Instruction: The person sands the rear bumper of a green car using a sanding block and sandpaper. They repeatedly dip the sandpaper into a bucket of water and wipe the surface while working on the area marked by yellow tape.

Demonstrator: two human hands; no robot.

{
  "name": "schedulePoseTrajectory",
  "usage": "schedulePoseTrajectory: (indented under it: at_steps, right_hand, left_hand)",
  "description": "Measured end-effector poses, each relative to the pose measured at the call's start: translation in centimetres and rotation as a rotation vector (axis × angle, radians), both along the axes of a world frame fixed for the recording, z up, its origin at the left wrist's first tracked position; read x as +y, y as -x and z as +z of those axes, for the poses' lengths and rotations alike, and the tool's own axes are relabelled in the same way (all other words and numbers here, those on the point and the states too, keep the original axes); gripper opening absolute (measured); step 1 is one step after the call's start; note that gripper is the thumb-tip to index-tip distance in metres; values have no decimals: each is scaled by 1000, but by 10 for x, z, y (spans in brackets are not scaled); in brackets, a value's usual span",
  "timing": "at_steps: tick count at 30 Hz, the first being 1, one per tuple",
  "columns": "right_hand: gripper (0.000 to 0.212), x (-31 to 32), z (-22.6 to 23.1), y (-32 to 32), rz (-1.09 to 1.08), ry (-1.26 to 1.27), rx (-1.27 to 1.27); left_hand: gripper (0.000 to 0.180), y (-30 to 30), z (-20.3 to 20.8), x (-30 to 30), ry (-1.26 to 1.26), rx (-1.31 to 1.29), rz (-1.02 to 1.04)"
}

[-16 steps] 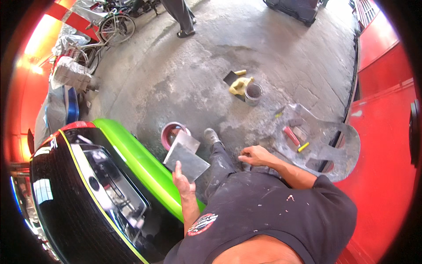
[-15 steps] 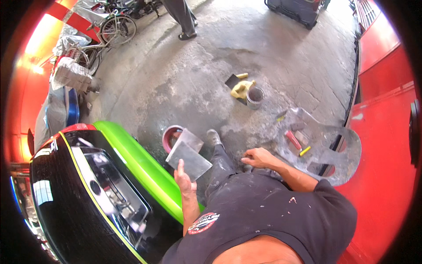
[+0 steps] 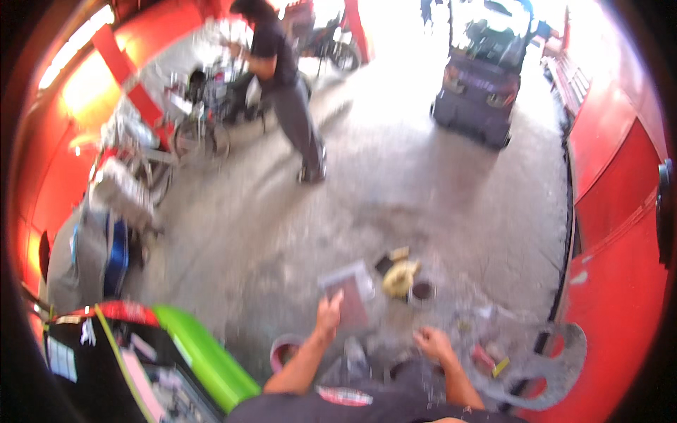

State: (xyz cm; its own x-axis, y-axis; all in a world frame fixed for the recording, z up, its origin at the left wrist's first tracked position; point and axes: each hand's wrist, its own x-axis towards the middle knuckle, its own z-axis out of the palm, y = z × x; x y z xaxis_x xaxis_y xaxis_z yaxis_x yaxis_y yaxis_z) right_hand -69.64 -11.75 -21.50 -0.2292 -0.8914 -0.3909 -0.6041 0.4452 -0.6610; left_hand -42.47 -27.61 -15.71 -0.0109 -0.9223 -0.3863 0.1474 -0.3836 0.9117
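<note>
My left hand (image 3: 328, 315) grips thin flat rectangular sheets, one reddish-brown sheet (image 3: 350, 302) over a pale grey one (image 3: 358, 272). They are held out over the concrete, left of a yellow cloth (image 3: 400, 279) and an open can (image 3: 422, 292). My right hand (image 3: 432, 343) hovers apart from it, below the can, with loosely bent fingers and nothing visible in them; motion blurs the fingertips. Beside it lies a grey panel with cutouts (image 3: 557, 395), carrying a red tube (image 3: 483, 358) and a small yellow piece (image 3: 500, 366). Beneath my left forearm sits a pinkish-red round container (image 3: 278, 354).
A car with a bright green edge (image 3: 197, 352) stands at the lower left. Farther off, a person (image 3: 282, 92) stands near parked bikes (image 3: 201, 130). A dark vehicle (image 3: 479, 92) is at the far right, and a red wall (image 3: 620, 296) bounds the right side.
My view has tilted up, showing more of the person and the far vehicle. My left hand has swung the sheets forward and right, towards the yellow cloth. My right hand stays near the panel.
</note>
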Motion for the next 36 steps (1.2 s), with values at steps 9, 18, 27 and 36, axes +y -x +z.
schedulePoseTrajectory:
  at_steps: [9,18,27,36]
  right_hand:
    - [42,-137,-253,128,-257,105,-7]
    - [44,-168,-472,211,-171,402,456]
    - [58,-133,-484,206,-239,171,212]
    - [36,-146,-517,209,-47,185,-342]
  left_hand:
    - [33,104,-266,-98,88,-236,-218]
    - [36,168,-502,-180,317,-274,-504]
    - [30,215,-527,-187,110,159,-446]
    - [28,198,-518,-173,106,264,-300]
